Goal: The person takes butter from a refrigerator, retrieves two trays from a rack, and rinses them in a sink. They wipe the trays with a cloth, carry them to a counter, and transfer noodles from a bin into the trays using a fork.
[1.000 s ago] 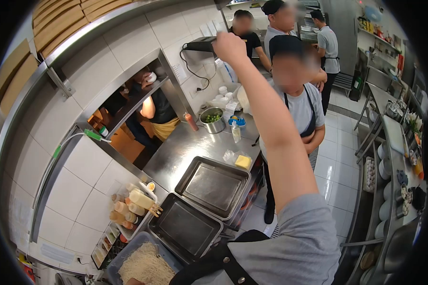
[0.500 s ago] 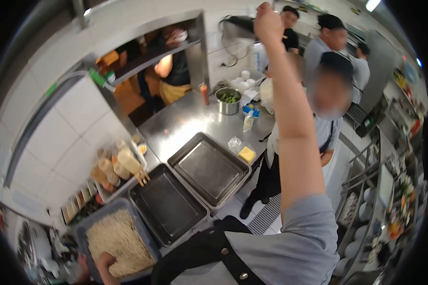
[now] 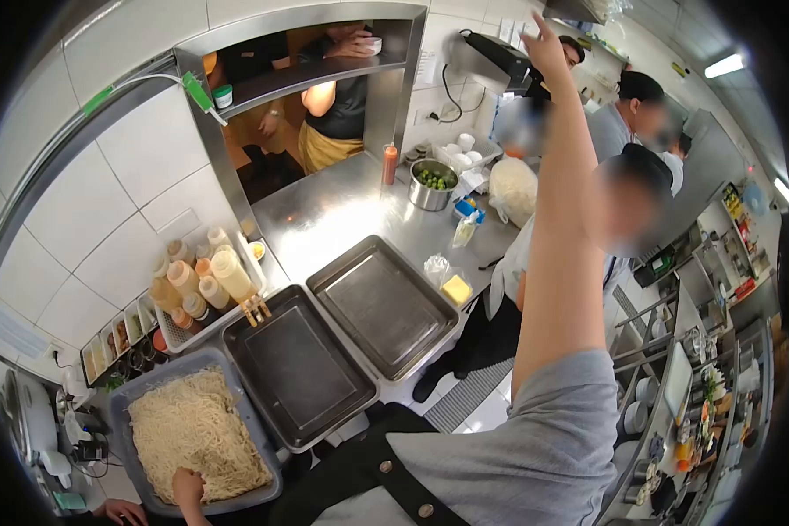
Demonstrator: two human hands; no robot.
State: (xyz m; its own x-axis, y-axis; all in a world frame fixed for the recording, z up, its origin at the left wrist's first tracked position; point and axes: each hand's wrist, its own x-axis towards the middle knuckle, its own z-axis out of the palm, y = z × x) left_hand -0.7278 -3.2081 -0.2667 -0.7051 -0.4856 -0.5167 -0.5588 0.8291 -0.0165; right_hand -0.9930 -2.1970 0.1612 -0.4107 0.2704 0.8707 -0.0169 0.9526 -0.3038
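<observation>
At the near left of the surface [image 3: 342, 210], the left hand [image 3: 187, 485] is laid loosely open on the noodles [image 3: 193, 430] in the grey tub [image 3: 263, 456], best lifted in small loose bunches, while the right hand [image 3: 545, 51] is raised far overhead, fingers open, holding nothing

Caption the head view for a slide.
Right hand raised open above a steel counter; left hand rests on the noodles in a grey tub, beside two empty trays.

restaurant kitchen: steel counter [image 3: 324, 219], serving hatch [image 3: 307, 96], metal trays [image 3: 386, 302].
</observation>
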